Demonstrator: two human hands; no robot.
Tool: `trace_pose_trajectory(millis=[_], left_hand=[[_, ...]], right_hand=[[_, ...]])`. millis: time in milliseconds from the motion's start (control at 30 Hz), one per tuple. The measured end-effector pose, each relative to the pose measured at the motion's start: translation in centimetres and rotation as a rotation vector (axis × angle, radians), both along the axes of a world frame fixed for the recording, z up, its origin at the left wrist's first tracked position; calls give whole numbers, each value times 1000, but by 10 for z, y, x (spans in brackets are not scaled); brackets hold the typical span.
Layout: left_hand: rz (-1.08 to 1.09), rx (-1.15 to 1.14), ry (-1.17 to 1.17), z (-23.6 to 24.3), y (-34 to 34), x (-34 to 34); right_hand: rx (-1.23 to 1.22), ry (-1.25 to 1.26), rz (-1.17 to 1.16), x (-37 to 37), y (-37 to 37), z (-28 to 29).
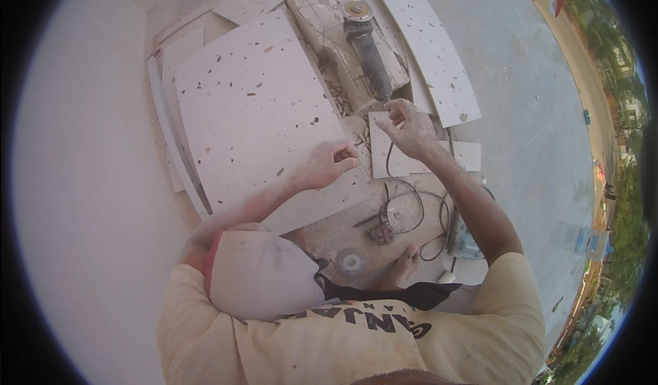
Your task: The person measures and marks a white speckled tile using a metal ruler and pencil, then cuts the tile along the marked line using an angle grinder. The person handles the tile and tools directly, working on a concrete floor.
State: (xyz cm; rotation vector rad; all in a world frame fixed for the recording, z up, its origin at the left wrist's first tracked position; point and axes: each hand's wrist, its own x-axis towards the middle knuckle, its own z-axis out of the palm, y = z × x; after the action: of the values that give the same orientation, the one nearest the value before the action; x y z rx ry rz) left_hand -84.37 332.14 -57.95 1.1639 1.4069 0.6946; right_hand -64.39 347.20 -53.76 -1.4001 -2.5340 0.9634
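My left hand [330,164] is closed, fingers curled in, over the near right part of a large white speckled tile [250,104]. A thin dark line runs by its fingertips; whether it is held I cannot make out. My right hand [409,130] is at the tail end of a black angle grinder [370,56], thumb and bent fingers apart. The grinder lies on a dusty, scored block [322,18], its disc pointing away from me. Its black cord [419,207] passes behind my right hand and loops below it.
Another speckled slab [432,49] lies to the right, with smaller white offcuts [460,155] nearer me. By my bare foot [406,265] are a round grey disc [351,262] and a small reddish round part [382,233]. A blue-grey power tool [466,244] sits under my right arm. A white wall [82,179] rises left.
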Motion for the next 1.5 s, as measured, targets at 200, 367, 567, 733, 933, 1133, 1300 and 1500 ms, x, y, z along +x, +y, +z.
trace_pose_trajectory(millis=[200, 367, 567, 733, 933, 1133, 1300, 1500], left_hand=[[104, 84, -67, 0, 48, -4], [287, 28, -112, -25, 77, 4], [270, -5, -412, -16, 90, 5], [224, 68, -770, -23, 71, -8], [-39, -96, -1119, -11, 56, -25], [119, 139, -326, -13, 39, 9], [217, -31, -127, -15, 27, 35], [276, -214, -383, -12, 36, 39]], right_hand=[[215, 39, -364, -84, 100, -50], [-138, 19, -315, -103, 117, -51], [-527, 481, -481, -100, 63, -66], [-665, 839, -459, -95, 24, -25], [-1224, 1001, -384, -87, 39, -39], [-974, 892, -507, -85, 31, -35], [-776, 719, -508, -90, 30, -31], [-396, 421, -446, -101, 36, -39]])
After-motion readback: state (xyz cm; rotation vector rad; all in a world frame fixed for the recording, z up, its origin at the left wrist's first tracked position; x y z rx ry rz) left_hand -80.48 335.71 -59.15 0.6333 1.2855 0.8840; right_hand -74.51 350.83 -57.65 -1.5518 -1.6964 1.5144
